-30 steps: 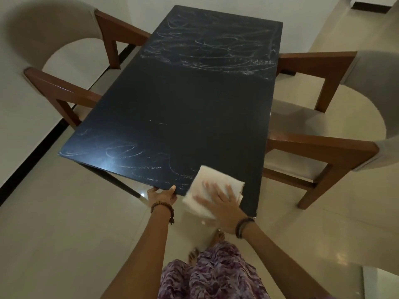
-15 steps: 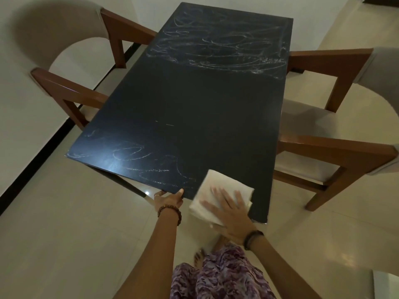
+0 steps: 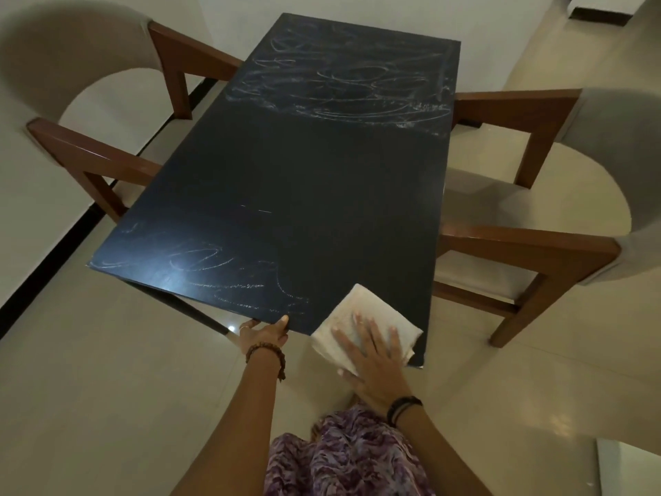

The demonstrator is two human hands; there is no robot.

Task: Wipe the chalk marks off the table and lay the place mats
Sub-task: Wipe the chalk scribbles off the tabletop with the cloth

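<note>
1. The right hand (image 3: 372, 356) lies flat, fingers straight and spread, pressing a folded white cloth (image 3: 361, 322) onto the near right corner of the table (image 3: 314, 180). A flat palm likely spreads pressure over the whole cloth so it lifts chalk instead of skating over it.
2. The left hand (image 3: 264, 331) grips the near edge of the table, thumb on top and the fingers seemingly curled under the rim. This probably steadies the table against the push of the wiping.
3. Chalk marks (image 3: 221, 273) remain along the near left of the table, just beside the cloth. A denser patch (image 3: 343, 84) covers the far end. The middle band looks nearly clean, with one short streak.
4. The wiping seems early on: both scribbled areas still need passes, and the far one calls for a long reach or a walk round.
5. No place mats are in view, so I cannot tell where they are.
6. A chair (image 3: 118, 102) stands tucked in on the left and another chair (image 3: 558, 209) on the right, their wooden arms just beside the table's long edges. They could block a step round to the far end.
</note>
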